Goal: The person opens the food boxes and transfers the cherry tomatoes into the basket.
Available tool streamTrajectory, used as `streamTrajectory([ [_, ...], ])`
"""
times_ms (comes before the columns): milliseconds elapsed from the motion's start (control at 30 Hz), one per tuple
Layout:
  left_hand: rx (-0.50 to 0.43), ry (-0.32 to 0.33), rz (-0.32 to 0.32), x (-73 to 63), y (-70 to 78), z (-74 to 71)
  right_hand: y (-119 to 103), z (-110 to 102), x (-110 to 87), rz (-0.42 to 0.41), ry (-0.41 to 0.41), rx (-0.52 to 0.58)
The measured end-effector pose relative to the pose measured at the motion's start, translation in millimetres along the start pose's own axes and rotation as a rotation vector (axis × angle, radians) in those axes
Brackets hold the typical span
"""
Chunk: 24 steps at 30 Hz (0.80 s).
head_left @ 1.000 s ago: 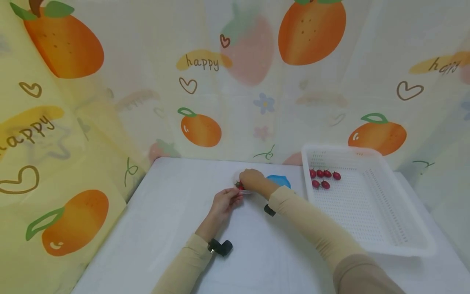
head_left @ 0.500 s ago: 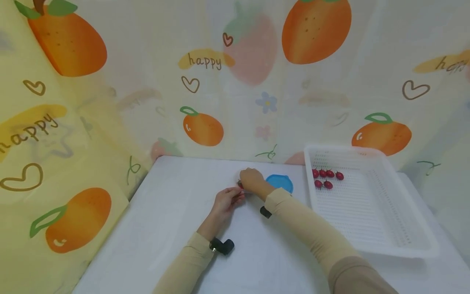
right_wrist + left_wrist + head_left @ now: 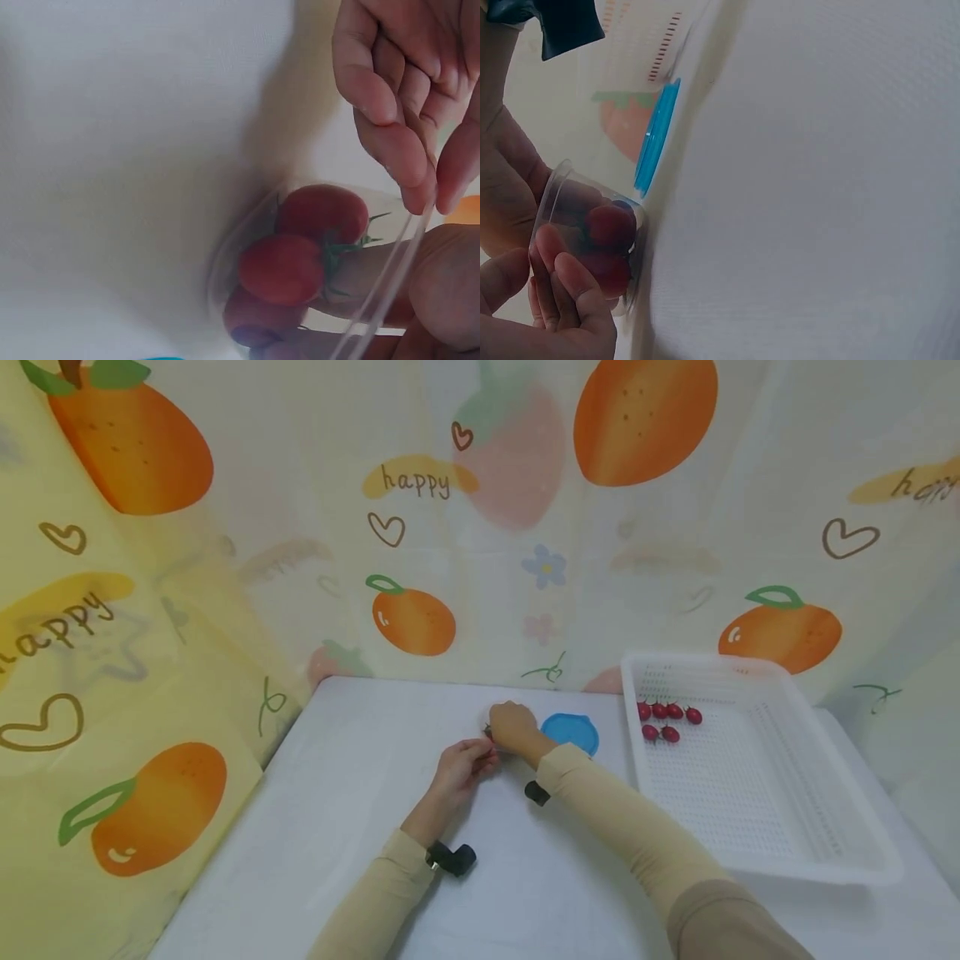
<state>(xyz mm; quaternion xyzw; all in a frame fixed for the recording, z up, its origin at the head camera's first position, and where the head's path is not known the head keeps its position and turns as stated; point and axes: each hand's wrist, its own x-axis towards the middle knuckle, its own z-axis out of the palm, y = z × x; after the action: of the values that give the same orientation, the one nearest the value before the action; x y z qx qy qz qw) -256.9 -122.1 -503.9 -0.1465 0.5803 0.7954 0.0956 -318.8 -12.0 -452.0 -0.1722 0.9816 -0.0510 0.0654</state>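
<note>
My left hand [image 3: 459,772] pinches the rim of a clear plastic cup [image 3: 390,292] between thumb and fingers, and the cup is tipped on its side in the wrist views. Inside are three red cherry tomatoes [image 3: 281,270] with green stems. My right hand [image 3: 513,727] reaches through the mouth of the cup. In the right wrist view its fingers lie on both sides of the lowest tomato [image 3: 262,319], gripping it. From the head camera the right hand hides most of the cup. Just right of that hand, a round blue lid [image 3: 572,732] lies on the table.
A large white slotted plastic basket [image 3: 735,777] stands on the right side of the table. Several cherry tomatoes [image 3: 675,711] sit in two rows at its far left corner. A fruit-printed curtain [image 3: 330,602] closes off the back and left of the white-covered table [image 3: 337,760].
My right wrist has shifted slightly left, showing more of the blue lid. The tomato and cup rim seen between my hands a second ago are now mostly covered. The left hand keeps its hold.
</note>
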Motion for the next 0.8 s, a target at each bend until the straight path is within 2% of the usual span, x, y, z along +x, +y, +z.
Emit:
streamTrajectory([
  [333, -0.014, 0.013, -0.012, 1.3, 0.3, 0.9, 4.2, -0.3, 0.1, 0.008, 0.057, 0.042],
  [600, 0.010, 0.012, -0.016, -0.8, 0.0, 0.0, 7.0, -3.4, 1.9, 0.050, 0.055, 0.044],
  [800, 0.021, 0.015, -0.012, 0.1, 0.9, -1.2, 12.7, -15.4, 1.8, 0.069, 0.046, 0.069],
])
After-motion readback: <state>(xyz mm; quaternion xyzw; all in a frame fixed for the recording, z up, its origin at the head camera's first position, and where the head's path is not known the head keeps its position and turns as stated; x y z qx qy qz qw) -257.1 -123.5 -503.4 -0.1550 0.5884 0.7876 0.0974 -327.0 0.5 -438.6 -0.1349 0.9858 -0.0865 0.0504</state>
